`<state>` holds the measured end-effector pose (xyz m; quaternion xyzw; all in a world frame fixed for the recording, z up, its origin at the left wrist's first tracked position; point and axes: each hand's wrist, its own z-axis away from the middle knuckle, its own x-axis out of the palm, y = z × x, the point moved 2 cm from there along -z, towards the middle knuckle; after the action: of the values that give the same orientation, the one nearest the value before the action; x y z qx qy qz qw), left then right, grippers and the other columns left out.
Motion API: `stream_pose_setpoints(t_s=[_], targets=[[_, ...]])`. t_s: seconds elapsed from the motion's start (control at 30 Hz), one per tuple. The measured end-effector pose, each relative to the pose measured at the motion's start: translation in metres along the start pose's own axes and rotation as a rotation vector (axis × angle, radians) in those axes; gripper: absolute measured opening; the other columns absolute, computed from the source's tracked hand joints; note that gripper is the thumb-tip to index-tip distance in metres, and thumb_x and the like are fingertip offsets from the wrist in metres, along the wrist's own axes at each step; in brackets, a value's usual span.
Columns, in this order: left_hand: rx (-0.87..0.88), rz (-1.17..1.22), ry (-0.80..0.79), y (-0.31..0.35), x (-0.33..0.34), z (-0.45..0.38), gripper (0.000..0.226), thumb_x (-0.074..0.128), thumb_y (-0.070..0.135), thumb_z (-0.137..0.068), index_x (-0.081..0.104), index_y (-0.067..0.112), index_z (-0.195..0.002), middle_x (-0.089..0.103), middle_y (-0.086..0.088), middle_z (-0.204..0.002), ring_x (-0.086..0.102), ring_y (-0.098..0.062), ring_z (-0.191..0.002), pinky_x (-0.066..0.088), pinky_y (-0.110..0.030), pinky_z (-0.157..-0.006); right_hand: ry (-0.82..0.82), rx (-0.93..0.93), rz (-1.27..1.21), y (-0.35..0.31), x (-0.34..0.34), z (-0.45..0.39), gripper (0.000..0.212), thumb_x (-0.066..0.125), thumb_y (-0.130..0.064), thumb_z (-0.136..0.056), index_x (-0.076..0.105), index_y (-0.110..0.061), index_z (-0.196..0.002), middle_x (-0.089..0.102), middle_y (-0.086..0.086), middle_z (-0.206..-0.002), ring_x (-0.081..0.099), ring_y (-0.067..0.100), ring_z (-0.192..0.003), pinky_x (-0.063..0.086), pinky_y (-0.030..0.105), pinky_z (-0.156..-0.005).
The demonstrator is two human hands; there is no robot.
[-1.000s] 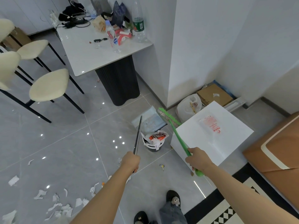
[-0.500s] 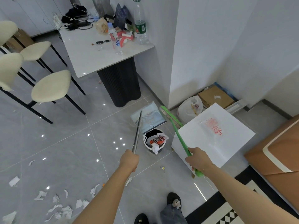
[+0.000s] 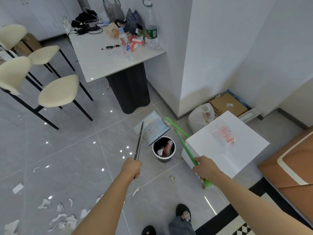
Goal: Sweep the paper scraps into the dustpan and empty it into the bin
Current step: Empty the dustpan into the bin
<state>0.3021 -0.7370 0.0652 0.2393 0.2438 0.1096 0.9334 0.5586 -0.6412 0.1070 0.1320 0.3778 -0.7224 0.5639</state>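
My left hand (image 3: pixel 132 168) grips the metal handle of a pale blue dustpan (image 3: pixel 152 128), which hangs tilted just beyond the small round bin (image 3: pixel 164 149). The bin stands on the floor with rubbish inside. My right hand (image 3: pixel 204 167) holds the green broom (image 3: pixel 179 139); its head is raised beside the dustpan's right edge. White paper scraps (image 3: pixel 63 217) lie scattered on the grey tiles at lower left, with one scrap (image 3: pixel 136 191) near my left forearm.
A white box (image 3: pixel 225 146) stands right of the bin, with a plastic bag (image 3: pixel 200 117) and cardboard (image 3: pixel 227 104) behind it. A cluttered table (image 3: pixel 108 60) and cream chairs (image 3: pixel 59 90) are at the far left. My shoes (image 3: pixel 183 212) are below.
The dustpan has swung up and back from over the bin, which now shows fully. The broom head has lifted with it. My view has shifted slightly.
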Motion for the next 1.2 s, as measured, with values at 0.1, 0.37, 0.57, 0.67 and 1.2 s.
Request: stream_pose_setpoints(t_s=[0.1, 0.37, 0.57, 0.67, 1.2], targets=[[-0.040, 0.063, 0.012, -0.009, -0.010, 0.003, 0.023, 0.046, -0.005, -0.088, 0.044, 0.007, -0.068, 0.033, -0.004, -0.051, 0.025, -0.011, -0.021, 0.020, -0.009, -0.035, -0.025, 0.006, 0.033, -0.002, 0.006, 0.000, 0.041, 0.045, -0.009, -0.086, 0.051, -0.007, -0.127, 0.058, 0.007, -0.089, 0.058, 0.019, -0.065, 0.053, 0.028, -0.063], [-0.120, 0.166, 0.026, -0.040, -0.035, -0.001, 0.032, 0.047, -0.005, -0.089, 0.039, 0.008, -0.061, 0.033, -0.004, -0.042, 0.025, -0.009, -0.016, 0.022, -0.005, -0.033, -0.140, 0.108, -0.215, -0.004, 0.035, -0.005, 0.040, 0.051, -0.001, -0.082, 0.055, 0.004, -0.121, 0.053, 0.009, -0.062, 0.048, 0.017, -0.046, 0.043, 0.019, -0.046], [-0.114, 0.117, -0.004, -0.052, -0.040, -0.004, 0.033, 0.044, 0.002, -0.092, 0.039, 0.009, -0.061, 0.034, 0.006, -0.021, 0.030, -0.007, -0.015, 0.026, -0.005, -0.030, -0.095, 0.262, -0.778, 0.000, 0.075, 0.013, 0.015, 0.052, 0.007, -0.084, 0.059, 0.009, -0.098, 0.046, 0.010, -0.055, 0.043, 0.020, -0.044, 0.038, 0.024, -0.044], [-0.117, 0.131, -0.036, -0.052, -0.037, -0.007, 0.034, 0.041, 0.000, -0.093, 0.037, 0.009, -0.061, 0.033, 0.006, -0.021, 0.029, -0.008, -0.014, 0.024, -0.004, -0.029, -0.085, 0.325, -0.918, -0.002, 0.095, 0.022, 0.008, 0.050, 0.007, -0.086, 0.052, 0.002, -0.080, 0.045, 0.011, -0.057, 0.042, 0.017, -0.039, 0.036, 0.017, -0.035], [-0.162, 0.204, -0.092, -0.020, -0.011, -0.050, 0.035, 0.039, 0.001, -0.093, 0.037, 0.010, -0.060, 0.033, 0.006, -0.023, 0.030, -0.009, -0.018, 0.025, -0.009, -0.029, -0.070, 0.401, -1.066, -0.035, 0.087, -0.058, 0.020, 0.049, 0.010, -0.087, 0.050, 0.001, -0.068, 0.045, 0.012, -0.056, 0.039, 0.011, -0.025, 0.033, 0.014, -0.031]])
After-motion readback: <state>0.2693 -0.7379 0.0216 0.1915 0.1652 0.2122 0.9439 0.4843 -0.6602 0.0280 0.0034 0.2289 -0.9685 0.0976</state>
